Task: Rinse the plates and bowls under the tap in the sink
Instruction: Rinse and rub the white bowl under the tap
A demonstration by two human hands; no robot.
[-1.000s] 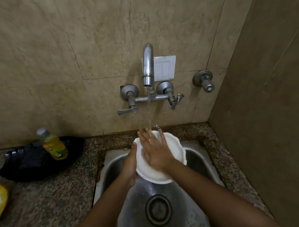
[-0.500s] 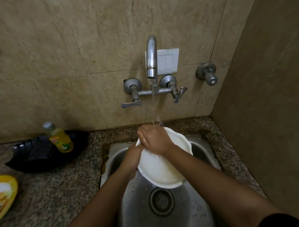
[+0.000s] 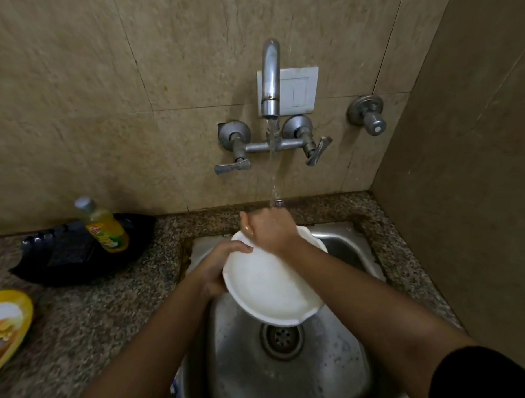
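A white plate with a scalloped rim is held tilted over the steel sink. My left hand grips its left edge, thumb on top. My right hand is at the plate's far rim with its fingers curled over it, directly under the stream. Water runs from the wall tap onto the back of my right hand. The plate's far edge is hidden behind that hand.
A yellow dish-soap bottle stands on a black bag on the granite counter at left. A yellow plate with food residue sits at the left edge. The drain lies below the plate. A wall closes in on the right.
My right hand slid from flat on the plate's face up to its far rim under the water. The plate tilted so its face shows more. The view shifted slightly.
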